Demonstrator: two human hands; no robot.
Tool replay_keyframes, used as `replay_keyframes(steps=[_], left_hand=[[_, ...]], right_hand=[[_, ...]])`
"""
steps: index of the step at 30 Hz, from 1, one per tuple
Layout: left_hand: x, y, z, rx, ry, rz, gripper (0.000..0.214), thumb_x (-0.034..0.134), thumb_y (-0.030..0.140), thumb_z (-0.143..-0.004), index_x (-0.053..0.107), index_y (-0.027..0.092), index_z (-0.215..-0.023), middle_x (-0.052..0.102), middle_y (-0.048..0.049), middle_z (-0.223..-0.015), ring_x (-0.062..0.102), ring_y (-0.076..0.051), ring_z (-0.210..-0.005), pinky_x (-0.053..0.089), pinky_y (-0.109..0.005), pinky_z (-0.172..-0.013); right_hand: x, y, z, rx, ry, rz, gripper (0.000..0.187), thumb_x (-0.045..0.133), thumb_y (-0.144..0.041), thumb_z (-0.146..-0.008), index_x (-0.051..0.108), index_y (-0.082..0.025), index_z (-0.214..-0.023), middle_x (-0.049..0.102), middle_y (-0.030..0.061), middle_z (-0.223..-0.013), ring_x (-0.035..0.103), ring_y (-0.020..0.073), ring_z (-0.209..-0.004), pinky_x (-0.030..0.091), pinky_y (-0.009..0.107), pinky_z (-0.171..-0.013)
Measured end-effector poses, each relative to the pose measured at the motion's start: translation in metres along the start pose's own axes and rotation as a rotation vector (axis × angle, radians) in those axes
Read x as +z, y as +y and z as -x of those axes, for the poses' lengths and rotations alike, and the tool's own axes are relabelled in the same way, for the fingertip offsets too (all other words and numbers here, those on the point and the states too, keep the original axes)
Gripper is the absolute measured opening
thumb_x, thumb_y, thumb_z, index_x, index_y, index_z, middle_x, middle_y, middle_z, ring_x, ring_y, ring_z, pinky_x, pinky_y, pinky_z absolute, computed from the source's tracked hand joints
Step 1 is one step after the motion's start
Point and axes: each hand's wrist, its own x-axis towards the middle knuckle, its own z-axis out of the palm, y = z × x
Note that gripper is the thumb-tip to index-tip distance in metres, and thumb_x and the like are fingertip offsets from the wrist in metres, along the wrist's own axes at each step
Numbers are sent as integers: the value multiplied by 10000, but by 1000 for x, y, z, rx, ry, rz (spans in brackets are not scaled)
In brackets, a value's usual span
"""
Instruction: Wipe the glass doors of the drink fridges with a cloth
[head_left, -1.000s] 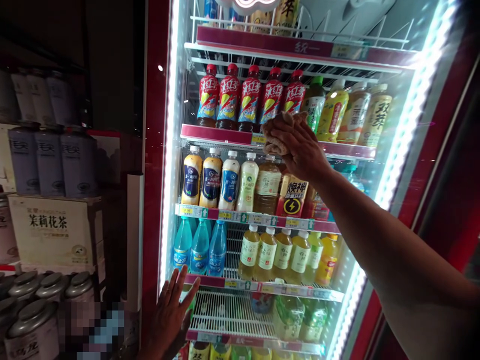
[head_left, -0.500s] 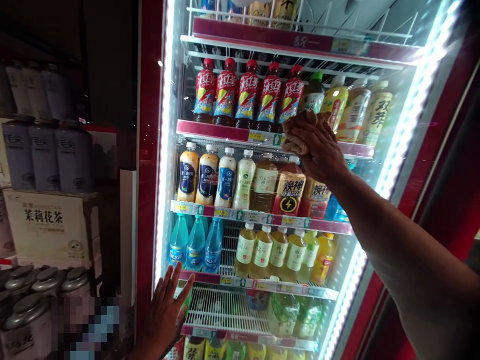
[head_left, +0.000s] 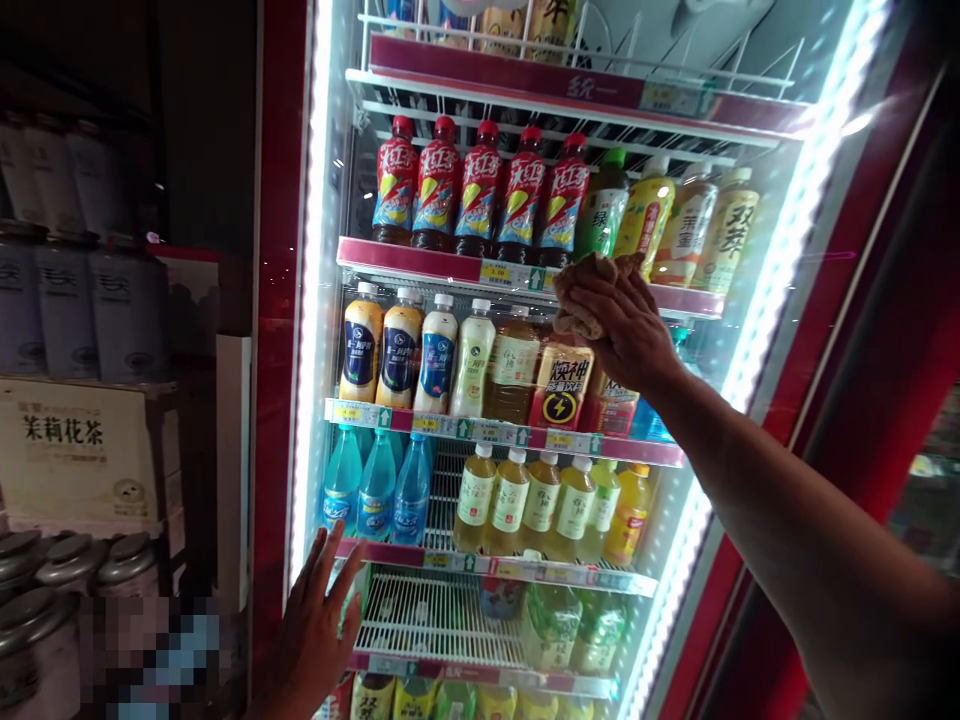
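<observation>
A crumpled brown cloth [head_left: 581,300] is under my right hand [head_left: 626,325], whose fingers press it flat against the glass door of a lit drinks cooler. Behind the cloth lies a red shelf strip [head_left: 420,260] with price labels. My left hand [head_left: 319,620] is low on the left with its fingers spread and nothing in them. It lies over the cooler's left side; whether its palm touches the glass I cannot tell. Blue bottles [head_left: 375,490] stand just above its fingertips.
Red-labelled tea bottles [head_left: 480,190], white-capped bottles [head_left: 439,355] and pale green tea bottles [head_left: 510,500] line the wire shelves. A bright light strip [head_left: 780,230] edges the cooler. At left are a tea carton [head_left: 82,450] and several grey canisters [head_left: 127,310].
My right hand and the cloth have slid slightly down the glass, uncovering more of the green-capped bottle. The whole view has shifted a little, so the cooler appears further left. My left hand stays spread.
</observation>
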Motion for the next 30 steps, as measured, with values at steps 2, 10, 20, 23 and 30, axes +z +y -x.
replay_keyframes(steps=[2,10,20,23,30], left_hand=[[0,3,-3,-12,20,-14,845,535,107,-951,147,372,-1653,282,-105,-1708,313,-352,-1565,498,-547,-1161],[-8,22,-17,-40,-23,-80,948,602,92,-916,97,418,-1649,230,-190,-1689,346,-493,-1510,536,-674,-1058],[-5,32,-19,-63,-13,-26,960,595,105,-923,47,402,-1653,25,-168,-1753,199,-492,-1572,455,-721,-1121],[-4,36,-20,-53,-8,-30,949,586,125,-929,31,371,-1658,22,-169,-1756,163,-476,-1586,421,-725,-1144],[4,39,-20,17,19,-48,861,524,180,-955,48,237,-1670,130,-139,-1753,115,-361,-1620,287,-599,-1273]], right_hand=[[-7,7,6,-14,-40,19,484,538,-317,-1007,518,-303,-1491,583,85,-1546,409,277,-1545,366,549,-1259],[-24,23,23,76,-27,75,470,553,-296,-1015,501,-274,-1481,560,90,-1567,421,281,-1538,321,580,-1278],[-40,49,52,225,5,124,459,574,-380,-1008,525,-258,-1448,543,112,-1576,434,283,-1528,316,566,-1277],[-43,51,59,204,-42,75,463,571,-384,-1006,521,-271,-1453,546,100,-1576,422,274,-1536,295,566,-1289],[-61,72,65,297,-33,108,477,546,-494,-1005,552,-220,-1395,561,149,-1547,460,285,-1507,338,573,-1250]])
